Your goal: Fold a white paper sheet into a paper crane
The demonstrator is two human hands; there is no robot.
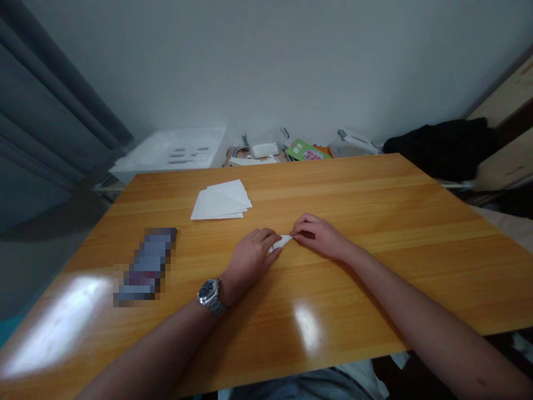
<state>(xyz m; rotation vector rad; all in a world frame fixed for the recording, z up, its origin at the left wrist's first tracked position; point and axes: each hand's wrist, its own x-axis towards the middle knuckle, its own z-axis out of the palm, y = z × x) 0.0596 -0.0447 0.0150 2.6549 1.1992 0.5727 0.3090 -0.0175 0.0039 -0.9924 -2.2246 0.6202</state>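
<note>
Head view: by the narrowed fingers of the left hand point(251, 253), a small white paper piece point(283, 241) is being held near the centre of the frame, its right tip being pinched by the fingers of the right hand point(322, 236). A watch point(211, 294) is being worn on the left wrist. White sheets point(222, 201) are being carried by the bench point(358, 194) left of upper centre, and a pixelated phone-like object point(149, 264) at the frame's left.

A person's bare left forearm point(154, 345) and bare right forearm point(410, 308) slant inward — the bare left hand point(250, 255) curled, thumb and fingers pinching, the bare right hand point(319, 236) pinching too, the two close together.
</note>
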